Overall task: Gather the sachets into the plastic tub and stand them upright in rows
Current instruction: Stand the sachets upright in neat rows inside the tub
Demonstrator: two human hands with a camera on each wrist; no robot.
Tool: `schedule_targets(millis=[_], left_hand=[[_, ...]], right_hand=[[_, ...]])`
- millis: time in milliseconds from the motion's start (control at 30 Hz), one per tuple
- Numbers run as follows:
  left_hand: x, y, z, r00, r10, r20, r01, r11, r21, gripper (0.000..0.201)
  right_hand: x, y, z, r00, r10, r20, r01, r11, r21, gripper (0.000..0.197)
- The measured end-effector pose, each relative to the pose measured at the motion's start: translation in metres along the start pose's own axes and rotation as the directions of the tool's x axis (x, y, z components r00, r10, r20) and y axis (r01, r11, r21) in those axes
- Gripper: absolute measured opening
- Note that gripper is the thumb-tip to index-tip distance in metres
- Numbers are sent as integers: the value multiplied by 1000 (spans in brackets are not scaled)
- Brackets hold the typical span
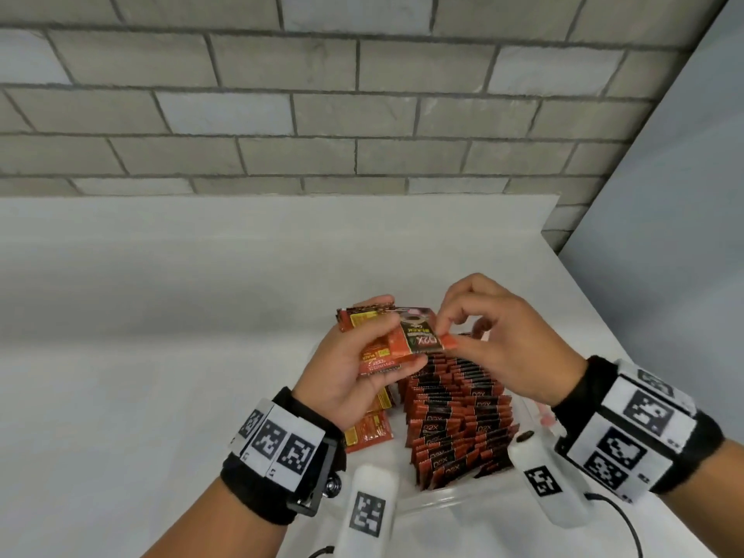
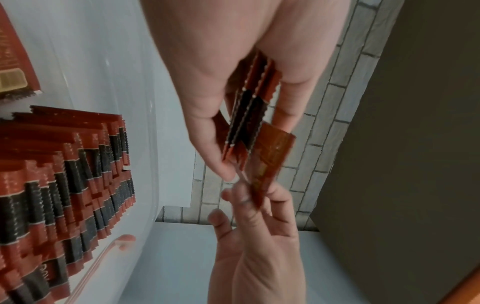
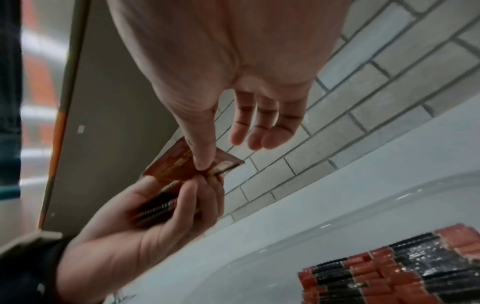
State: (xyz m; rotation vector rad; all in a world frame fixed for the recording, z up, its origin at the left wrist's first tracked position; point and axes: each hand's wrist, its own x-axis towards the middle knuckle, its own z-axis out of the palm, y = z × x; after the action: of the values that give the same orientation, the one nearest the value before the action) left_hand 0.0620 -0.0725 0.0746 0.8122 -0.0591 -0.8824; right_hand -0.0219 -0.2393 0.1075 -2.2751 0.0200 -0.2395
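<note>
Against a grey brick wall, over the white worktop (image 1: 161, 316), the left hand (image 1: 354, 368) grips a sachet bundle (image 1: 374, 352) while the right hand (image 1: 503, 340) pinches the top sachet (image 1: 418, 336), long axis spanning both hands, directly above the plastic tub (image 1: 451, 501) with its upright rows (image 1: 459, 416).

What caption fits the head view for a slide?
Left hand holds a sachet stack; right hand pinches the top sachet above the tub's upright rows.
</note>
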Motion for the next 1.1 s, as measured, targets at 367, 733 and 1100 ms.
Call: schedule_targets(millis=[367, 733, 1100], left_hand=[[6, -2, 5, 989, 144, -38, -142, 989, 48, 54], [7, -7, 4, 985, 174, -10, -170, 973, 156, 56], [8, 15, -33, 965, 160, -206, -156, 987, 33, 15]], right_hand=[[4, -2, 6, 906, 396, 151, -417, 769, 485, 20], [8, 3, 8, 869, 465, 170, -470, 666, 579, 21], [-27, 17, -10, 887, 226, 402, -167, 970, -177, 14]])
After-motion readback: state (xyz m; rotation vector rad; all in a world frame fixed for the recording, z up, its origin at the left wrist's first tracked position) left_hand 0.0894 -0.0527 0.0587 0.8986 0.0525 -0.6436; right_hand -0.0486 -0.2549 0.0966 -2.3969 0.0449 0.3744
